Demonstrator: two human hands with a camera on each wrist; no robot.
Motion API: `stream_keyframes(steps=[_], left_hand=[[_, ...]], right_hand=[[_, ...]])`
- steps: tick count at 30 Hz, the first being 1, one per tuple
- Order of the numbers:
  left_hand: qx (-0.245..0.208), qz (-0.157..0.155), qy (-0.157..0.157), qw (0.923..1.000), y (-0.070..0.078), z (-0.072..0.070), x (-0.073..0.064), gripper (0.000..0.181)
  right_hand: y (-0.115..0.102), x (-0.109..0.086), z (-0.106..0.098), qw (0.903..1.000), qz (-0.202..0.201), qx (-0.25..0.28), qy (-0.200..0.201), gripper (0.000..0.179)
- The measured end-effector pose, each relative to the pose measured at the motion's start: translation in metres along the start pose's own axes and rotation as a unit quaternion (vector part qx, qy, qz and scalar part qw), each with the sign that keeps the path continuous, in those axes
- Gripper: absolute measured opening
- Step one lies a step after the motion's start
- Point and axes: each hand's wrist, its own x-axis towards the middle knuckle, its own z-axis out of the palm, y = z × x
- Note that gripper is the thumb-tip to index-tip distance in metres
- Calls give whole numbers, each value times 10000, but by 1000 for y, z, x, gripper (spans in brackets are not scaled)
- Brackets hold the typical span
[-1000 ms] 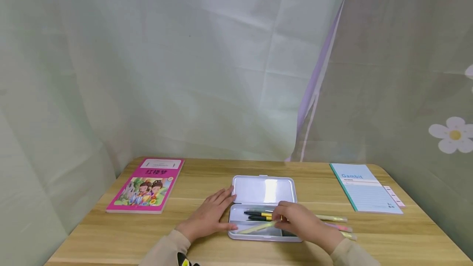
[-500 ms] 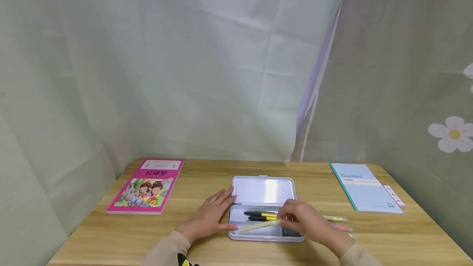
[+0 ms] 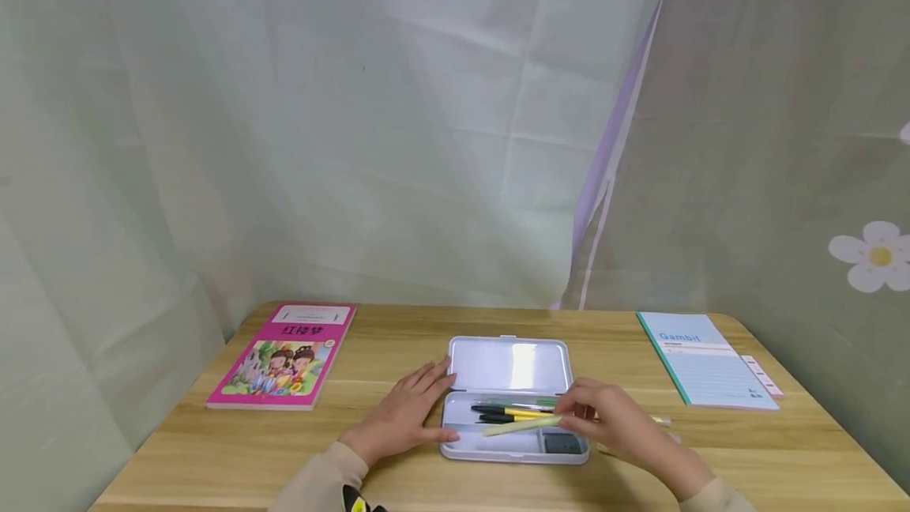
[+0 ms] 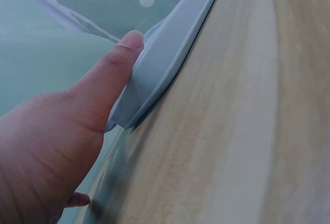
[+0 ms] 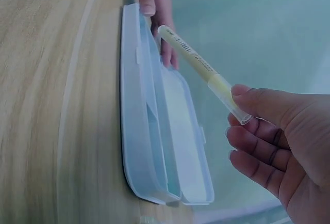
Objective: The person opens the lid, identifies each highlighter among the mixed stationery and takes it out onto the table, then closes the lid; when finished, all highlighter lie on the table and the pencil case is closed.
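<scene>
A white pencil case (image 3: 490,456) lies with its lid raised on the wooden table. My left hand (image 3: 401,413) rests at its left side, fingers spread and thumb on the rim; in the left wrist view the thumb (image 4: 111,77) touches the case's edge. Between thumb and fingertips, my right hand (image 3: 614,421) pinches a yellow highlighter (image 3: 522,426) by its clear-capped end, tilted above the case. Inside lie black-and-yellow pens (image 3: 522,412) in the back compartment and a dark block, perhaps an eraser (image 3: 562,443), in the front right one.
Right of the case, several more highlighters (image 3: 661,421) lie partly hidden behind my right hand. A pink book (image 3: 280,358) is at the table's left, and a pale blue notebook (image 3: 707,362) at the right, over a white-and-pink item (image 3: 762,376). A curtain (image 3: 398,141) hangs behind.
My right hand has moved to the right with the highlighter, whose tip has shifted right above the case. The dark block has come into fuller view. My left hand has stayed put.
</scene>
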Motion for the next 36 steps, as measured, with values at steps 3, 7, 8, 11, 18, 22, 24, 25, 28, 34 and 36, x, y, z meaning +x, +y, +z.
stream_keyframes(steps=[3, 7, 8, 11, 18, 22, 24, 25, 28, 34, 36], left_hand=[[-6, -31, -22, 10000, 1, 0, 0, 87], [-47, -91, -89, 9999, 1, -1, 0, 87], [-52, -99, -98, 9999, 1, -1, 0, 87], [-47, -95, -103, 9999, 2, -1, 0, 87], [-34, -70, -75, 9999, 2, -1, -1, 88], [-16, -65, -70, 10000, 2, -1, -1, 88], [-24, -57, -60, 10000, 2, -1, -1, 88], [-26, -56, -56, 10000, 2, -1, -1, 88], [-24, -44, -37, 10000, 2, -1, -1, 87], [-8, -58, -78, 10000, 2, -2, 0, 87], [-13, -63, -93, 9999, 1, -2, 0, 87]], right_hand=[[0, -4, -4, 9999, -100, 17, 111, 3], [2, -10, -6, 9993, -238, 35, 278, 5], [3, -11, -7, 9991, -250, 30, 333, 5], [4, -15, -9, 9984, -330, 19, 461, 6], [5, -25, -17, 9987, -70, -58, 498, 7], [6, -31, -21, 9987, 147, -73, 482, 6], [7, -34, -23, 9984, 165, -63, 532, 7], [7, -36, -23, 9982, 156, -58, 569, 7], [9, -40, -26, 9978, 135, -32, 651, 9], [14, -50, -31, 9975, 276, -2, 645, 11], [16, -54, -32, 9972, 316, -37, 684, 12]])
